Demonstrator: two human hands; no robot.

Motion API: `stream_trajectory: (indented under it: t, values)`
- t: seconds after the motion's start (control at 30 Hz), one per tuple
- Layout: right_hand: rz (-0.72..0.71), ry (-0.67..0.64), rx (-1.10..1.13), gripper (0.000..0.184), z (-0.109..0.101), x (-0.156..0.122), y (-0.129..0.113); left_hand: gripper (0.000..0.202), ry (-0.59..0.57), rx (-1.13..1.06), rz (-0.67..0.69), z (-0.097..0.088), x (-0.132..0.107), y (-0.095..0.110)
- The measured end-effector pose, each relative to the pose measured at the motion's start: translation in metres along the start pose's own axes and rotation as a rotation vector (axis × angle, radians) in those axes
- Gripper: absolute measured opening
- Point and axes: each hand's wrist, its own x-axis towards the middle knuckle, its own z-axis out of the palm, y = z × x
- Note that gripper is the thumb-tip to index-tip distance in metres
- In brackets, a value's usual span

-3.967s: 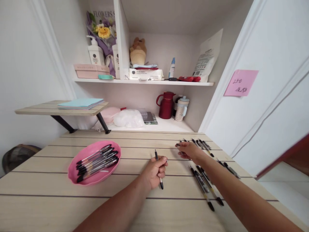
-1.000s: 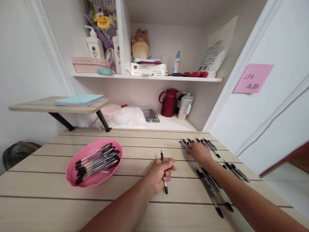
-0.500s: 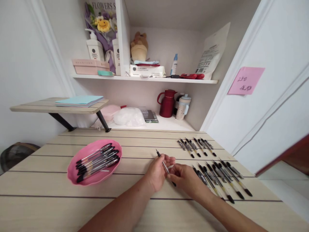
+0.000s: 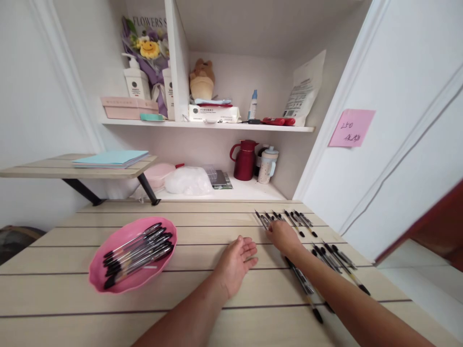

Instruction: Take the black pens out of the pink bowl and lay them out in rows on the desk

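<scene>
My left hand (image 4: 237, 262) rests on the wooden table (image 4: 202, 289) with its palm up, fingers spread and nothing in it. My right hand (image 4: 284, 236) reaches past it to the left end of the far row of black pens (image 4: 300, 219), where its fingertips are closed on a black pen (image 4: 261, 219) lying on the table. A second row of pens (image 4: 334, 258) lies nearer on the right, and my right forearm partly hides it. To the left stands a pink dish (image 4: 97, 282) holding several black pens (image 4: 139, 250).
A raised wooden shelf (image 4: 54, 169) at the back left carries a turquoise folder (image 4: 108, 158). The alcove behind the table holds a red jug (image 4: 245, 160), a cup (image 4: 267, 165) and a plastic bag (image 4: 187, 180). A white door with a pink note (image 4: 350, 127) bounds the right side.
The pen my left hand held has passed to my right hand. My right hand has carried it out to the far row, and my left hand has opened.
</scene>
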Motion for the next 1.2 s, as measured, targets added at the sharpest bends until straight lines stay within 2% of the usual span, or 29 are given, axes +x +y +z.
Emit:
stream_trajectory:
  t: [0.2,0.4,0.5,0.63,0.73,0.8,0.9,0.97,1.03,1.13,1.2]
  values:
    - [0.021,-0.012,-0.028,0.018,0.009,0.005,-0.002,0.036,-0.016,0.007,0.013,-0.002,0.001,0.0]
    - [0.005,-0.011,-0.029,0.023,-0.006,-0.011,-0.009,0.034,-0.019,0.003,0.015,-0.001,0.001,0.002]
    - [-0.058,-0.013,0.022,0.025,-0.017,-0.042,-0.02,0.032,-0.007,0.01,0.02,-0.001,0.001,0.003]
    - [-0.184,-0.052,0.153,0.027,-0.027,-0.105,-0.041,0.031,-0.023,0.064,0.052,0.001,0.001,0.001]
    - [-0.27,-0.093,0.199,0.023,-0.028,-0.151,-0.058,0.031,-0.006,0.196,0.07,0.006,-0.004,0.002]
    - [-0.324,-0.154,0.197,0.021,-0.024,-0.174,-0.067,0.033,0.001,0.352,0.092,0.009,-0.011,0.009]
    - [-0.349,-0.239,0.18,0.017,-0.015,-0.198,-0.074,0.036,0.015,0.669,0.192,0.009,-0.026,0.039]
    - [-0.326,-0.206,0.2,0.015,-0.008,-0.209,-0.074,0.038,0.056,0.921,0.337,0.0,-0.041,0.072]
    - [-0.307,-0.119,0.24,0.014,0.0,-0.217,-0.071,0.041,0.137,1.202,0.497,-0.016,-0.059,0.109]
    - [-0.331,0.004,0.272,0.014,0.011,-0.226,-0.066,0.045,0.278,1.592,0.65,-0.049,-0.093,0.159]
    - [-0.364,0.068,0.269,0.014,0.017,-0.229,-0.065,0.043,0.377,1.841,0.667,-0.072,-0.115,0.18]
